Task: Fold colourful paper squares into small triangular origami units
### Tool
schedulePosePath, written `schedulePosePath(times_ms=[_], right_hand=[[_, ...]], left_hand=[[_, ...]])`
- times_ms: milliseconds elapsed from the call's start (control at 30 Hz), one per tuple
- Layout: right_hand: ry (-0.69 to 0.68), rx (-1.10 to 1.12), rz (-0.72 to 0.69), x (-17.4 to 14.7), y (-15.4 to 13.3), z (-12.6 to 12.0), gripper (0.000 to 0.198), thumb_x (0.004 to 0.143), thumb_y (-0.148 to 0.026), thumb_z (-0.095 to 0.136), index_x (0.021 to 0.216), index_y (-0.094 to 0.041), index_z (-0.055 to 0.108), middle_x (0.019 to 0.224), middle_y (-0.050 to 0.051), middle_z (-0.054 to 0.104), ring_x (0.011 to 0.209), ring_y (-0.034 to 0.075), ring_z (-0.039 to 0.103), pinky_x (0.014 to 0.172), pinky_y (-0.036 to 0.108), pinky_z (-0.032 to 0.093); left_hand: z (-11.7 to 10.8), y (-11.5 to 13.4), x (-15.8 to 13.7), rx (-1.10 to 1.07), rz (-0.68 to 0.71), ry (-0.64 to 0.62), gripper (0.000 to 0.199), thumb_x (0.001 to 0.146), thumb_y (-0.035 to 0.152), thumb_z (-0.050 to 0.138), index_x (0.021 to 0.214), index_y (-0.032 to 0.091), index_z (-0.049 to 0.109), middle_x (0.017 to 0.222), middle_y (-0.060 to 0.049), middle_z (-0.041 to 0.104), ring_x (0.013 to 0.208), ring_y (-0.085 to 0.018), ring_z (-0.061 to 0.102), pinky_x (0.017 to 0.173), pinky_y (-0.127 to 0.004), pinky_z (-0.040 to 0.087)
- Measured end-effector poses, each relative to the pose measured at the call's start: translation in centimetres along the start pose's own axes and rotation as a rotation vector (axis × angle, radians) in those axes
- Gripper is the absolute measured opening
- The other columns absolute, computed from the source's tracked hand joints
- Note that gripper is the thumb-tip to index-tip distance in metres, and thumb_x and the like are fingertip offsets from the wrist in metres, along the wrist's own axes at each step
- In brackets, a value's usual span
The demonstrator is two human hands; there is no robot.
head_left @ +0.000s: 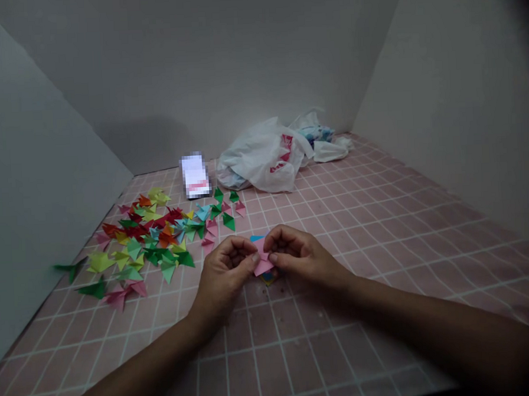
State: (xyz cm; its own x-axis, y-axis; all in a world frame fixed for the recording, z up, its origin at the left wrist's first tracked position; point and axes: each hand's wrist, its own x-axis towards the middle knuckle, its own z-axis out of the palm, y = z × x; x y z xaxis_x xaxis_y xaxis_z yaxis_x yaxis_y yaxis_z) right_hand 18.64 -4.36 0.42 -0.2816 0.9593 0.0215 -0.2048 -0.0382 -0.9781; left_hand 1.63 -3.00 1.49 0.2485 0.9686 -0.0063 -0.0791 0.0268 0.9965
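Note:
Between my two hands is a small pink piece of origami paper (262,265), partly folded and tilted toward me. My left hand (230,265) pinches its left side between thumb and fingers. On its right side, the thumb and fingertips of my right hand (296,252) are closed on it as well. Just beneath lie a blue sheet (256,238) and a yellow and blue piece (267,278), mostly hidden by the pink paper and my fingers. The fine creases are too small to make out.
Many folded paper cranes (134,247) in several colours spread over the left of the pink checked surface (381,227). A lit phone (195,175) leans at the back. Right of it sit a white plastic bag (262,157) and a blue-patterned package (321,134). Walls enclose three sides.

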Motion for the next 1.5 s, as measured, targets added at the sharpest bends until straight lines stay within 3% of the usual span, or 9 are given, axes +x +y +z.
schedulePosePath(times_ms=[167,700,1233,1500], right_hand=[[-0.003,0.066,0.046,0.15,0.24,-0.1,0.017,0.076,-0.022,0.069,0.085,-0.017,0.056,0.069,-0.003,0.057,0.059,0.009,0.056,0.057,0.022,0.048],[-0.008,-0.063,0.076,0.07,0.11,-0.09,0.017,0.082,-0.03,0.064,0.077,-0.016,0.056,0.061,-0.002,0.057,0.052,0.009,0.052,0.052,0.023,0.042],[0.019,-0.243,-0.02,-0.2,-0.03,0.06,0.012,0.083,-0.024,0.058,0.074,-0.017,0.057,0.063,-0.002,0.054,0.057,0.01,0.048,0.053,0.023,0.037],[0.102,-0.325,-0.043,-0.22,-0.31,0.19,0.014,0.08,-0.025,0.058,0.069,-0.017,0.054,0.065,-0.002,0.051,0.06,0.01,0.044,0.054,0.023,0.035]], left_hand=[[-0.05,0.01,-0.04,0.02,0.015,-0.006,0.012,0.072,0.019,0.074,0.076,0.018,0.062,0.073,0.003,0.06,0.067,-0.008,0.055,0.062,-0.018,0.045],[0.04,-0.01,-0.08,0.104,0.078,-0.007,0.01,0.072,0.017,0.071,0.076,0.018,0.062,0.072,0.002,0.06,0.066,-0.009,0.056,0.061,-0.019,0.046],[-0.06,-0.21,0.11,0.092,0.06,-0.019,0.012,0.071,0.017,0.072,0.076,0.018,0.061,0.072,0.003,0.059,0.065,-0.009,0.055,0.059,-0.019,0.046],[-0.35,-0.38,0.13,0.012,-0.023,-0.08,0.018,0.081,0.025,0.068,0.097,0.018,0.064,0.075,0.002,0.065,0.07,-0.01,0.06,0.065,-0.02,0.048]])
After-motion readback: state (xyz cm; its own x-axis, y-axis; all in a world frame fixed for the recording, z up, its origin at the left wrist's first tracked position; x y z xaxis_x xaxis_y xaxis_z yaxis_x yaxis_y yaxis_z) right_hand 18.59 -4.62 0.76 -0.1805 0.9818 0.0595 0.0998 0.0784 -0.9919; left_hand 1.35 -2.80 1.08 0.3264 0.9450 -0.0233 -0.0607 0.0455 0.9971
